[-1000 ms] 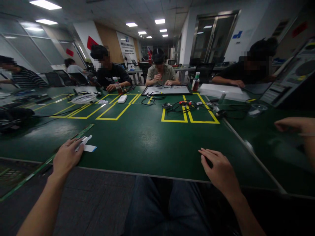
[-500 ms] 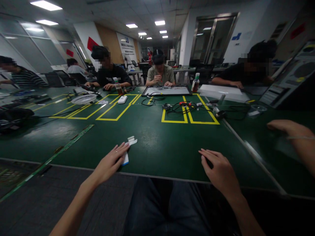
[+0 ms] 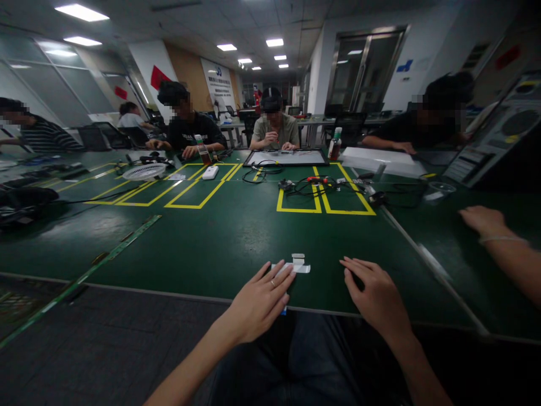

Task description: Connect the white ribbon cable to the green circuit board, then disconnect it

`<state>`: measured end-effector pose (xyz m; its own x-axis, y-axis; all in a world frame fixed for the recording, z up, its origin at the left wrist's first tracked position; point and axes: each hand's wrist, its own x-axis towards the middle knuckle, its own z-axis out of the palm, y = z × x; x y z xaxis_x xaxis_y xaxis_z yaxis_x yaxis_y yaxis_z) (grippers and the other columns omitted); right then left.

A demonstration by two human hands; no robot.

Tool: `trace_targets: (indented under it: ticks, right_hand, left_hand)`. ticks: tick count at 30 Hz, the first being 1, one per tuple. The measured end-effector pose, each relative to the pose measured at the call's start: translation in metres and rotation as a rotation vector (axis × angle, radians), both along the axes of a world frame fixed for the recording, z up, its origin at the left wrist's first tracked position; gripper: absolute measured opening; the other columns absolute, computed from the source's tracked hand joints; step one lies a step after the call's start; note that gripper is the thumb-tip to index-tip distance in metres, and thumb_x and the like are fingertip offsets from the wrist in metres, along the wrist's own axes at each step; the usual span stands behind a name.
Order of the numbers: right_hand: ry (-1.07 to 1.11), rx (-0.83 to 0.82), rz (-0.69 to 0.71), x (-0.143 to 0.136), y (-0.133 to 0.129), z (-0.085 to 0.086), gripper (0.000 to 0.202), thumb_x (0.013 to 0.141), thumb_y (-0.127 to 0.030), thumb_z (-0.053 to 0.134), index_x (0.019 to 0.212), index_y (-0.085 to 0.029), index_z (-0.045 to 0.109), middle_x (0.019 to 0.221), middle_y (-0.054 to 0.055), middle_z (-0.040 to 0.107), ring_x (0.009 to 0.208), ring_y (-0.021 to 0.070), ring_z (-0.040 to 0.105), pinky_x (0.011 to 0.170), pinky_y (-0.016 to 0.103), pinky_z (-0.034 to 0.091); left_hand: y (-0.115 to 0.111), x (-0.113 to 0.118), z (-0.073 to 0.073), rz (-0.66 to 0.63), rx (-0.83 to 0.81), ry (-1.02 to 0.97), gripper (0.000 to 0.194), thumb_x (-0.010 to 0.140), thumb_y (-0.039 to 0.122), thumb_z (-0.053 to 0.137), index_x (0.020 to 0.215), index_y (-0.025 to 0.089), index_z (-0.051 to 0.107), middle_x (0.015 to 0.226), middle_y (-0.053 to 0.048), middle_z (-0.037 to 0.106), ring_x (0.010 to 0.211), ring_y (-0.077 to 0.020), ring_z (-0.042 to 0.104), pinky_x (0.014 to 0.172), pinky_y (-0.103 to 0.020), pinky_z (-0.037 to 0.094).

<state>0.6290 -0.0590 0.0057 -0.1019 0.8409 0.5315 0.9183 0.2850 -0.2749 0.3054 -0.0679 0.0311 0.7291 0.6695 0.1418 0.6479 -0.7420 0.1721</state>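
Covering the white strip near the edge of the tabletop with the left hand, fingers slightly spread; resting the right hand nearby, fingers together. Could drop off if dragged nearer.

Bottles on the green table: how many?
2: one bottle left of the framed panel, another bottle just right of it. Clutter may hide more.
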Motion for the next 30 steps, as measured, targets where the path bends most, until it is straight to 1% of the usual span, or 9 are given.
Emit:
trace_targets:
  ticks: [4,8,14,17,19,21,24,27,30]
  right_hand:
    - [-0.001,-0.005,-0.001,0.000,0.000,0.000,0.032,0.101,-0.031,0.055,0.126,-0.025,0.074,0.127,0.005,0.077,0.118,0.0258,0.068,0.102,0.049,0.056]
    - [-0.012,0.004,0.002,0.000,0.000,0.001,0.032,0.102,-0.032,0.054,0.124,-0.024,0.075,0.126,0.007,0.077,0.118,0.0263,0.069,0.101,0.049,0.057]
    - [0.003,-0.009,0.006,0.000,0.000,0.001,0.032,0.101,-0.031,0.054,0.124,-0.026,0.075,0.126,0.006,0.077,0.117,0.0269,0.069,0.100,0.051,0.057]
    - [0.019,-0.013,0.007,0.001,0.000,0.000,0.032,0.101,-0.032,0.053,0.125,-0.027,0.075,0.126,0.006,0.077,0.118,0.0273,0.069,0.101,0.052,0.057]
    - [0.016,-0.015,0.006,0.001,0.000,-0.001,0.033,0.101,-0.032,0.053,0.125,-0.026,0.075,0.126,0.006,0.077,0.118,0.0273,0.069,0.102,0.052,0.056]
    - [0.011,-0.017,0.005,0.002,0.000,-0.001,0.032,0.101,-0.032,0.054,0.125,-0.026,0.075,0.127,0.006,0.077,0.118,0.0272,0.069,0.102,0.051,0.056]
    - [0.009,-0.015,0.002,0.002,0.000,-0.001,0.032,0.101,-0.032,0.055,0.125,-0.026,0.075,0.128,0.006,0.077,0.118,0.0270,0.068,0.101,0.050,0.056]
    - [0.003,-0.014,0.010,0.002,0.000,0.000,0.032,0.101,-0.032,0.054,0.126,-0.025,0.074,0.128,0.006,0.076,0.119,0.0270,0.068,0.101,0.050,0.056]
    - [-0.005,-0.016,0.015,0.002,-0.001,0.001,0.032,0.101,-0.032,0.054,0.126,-0.025,0.074,0.128,0.006,0.076,0.119,0.0272,0.068,0.100,0.050,0.056]
  left_hand:
    - [-0.001,0.018,-0.003,-0.005,0.032,0.002,0.060,0.114,0.034,0.028,0.171,0.023,0.014,0.176,-0.003,0.017,0.164,-0.0237,0.011,0.135,-0.051,0.016]
    - [0.000,0.022,-0.004,0.014,0.022,-0.026,0.061,0.114,0.035,0.026,0.172,0.027,0.007,0.177,-0.001,0.014,0.164,-0.0242,0.010,0.135,-0.052,0.017]
    - [-0.002,0.018,0.002,0.012,-0.082,-0.116,0.064,0.113,0.041,0.028,0.171,0.033,0.001,0.177,0.001,0.008,0.165,-0.0250,0.005,0.134,-0.055,0.020]
    - [0.001,0.000,0.004,0.080,-0.131,-0.236,0.063,0.113,0.041,0.030,0.171,0.034,0.006,0.177,0.001,0.013,0.164,-0.0211,0.010,0.134,-0.049,0.024]
    - [0.010,-0.027,0.004,0.201,-0.118,-0.306,0.061,0.113,0.043,0.033,0.171,0.035,0.014,0.176,0.002,0.020,0.164,-0.0203,0.014,0.134,-0.047,0.024]
    - [0.025,-0.066,0.002,0.360,-0.061,-0.341,0.060,0.112,0.047,0.035,0.169,0.033,0.023,0.174,0.000,0.028,0.164,-0.0224,0.016,0.133,-0.050,0.024]
    - [0.051,-0.147,-0.002,0.629,0.061,-0.278,0.069,0.108,0.056,0.034,0.167,0.019,0.032,0.173,-0.010,0.030,0.164,-0.0318,0.017,0.131,-0.056,0.022]
    - [0.064,-0.237,-0.007,0.981,0.166,-0.073,0.083,0.106,0.059,0.030,0.163,-0.002,0.031,0.172,-0.028,0.020,0.159,-0.0509,0.014,0.125,-0.072,0.018]
    - [0.057,-0.316,-0.016,1.247,0.183,0.003,0.092,0.100,0.071,0.029,0.160,0.002,0.035,0.171,-0.030,0.020,0.153,-0.0622,0.016,0.112,-0.083,0.025]
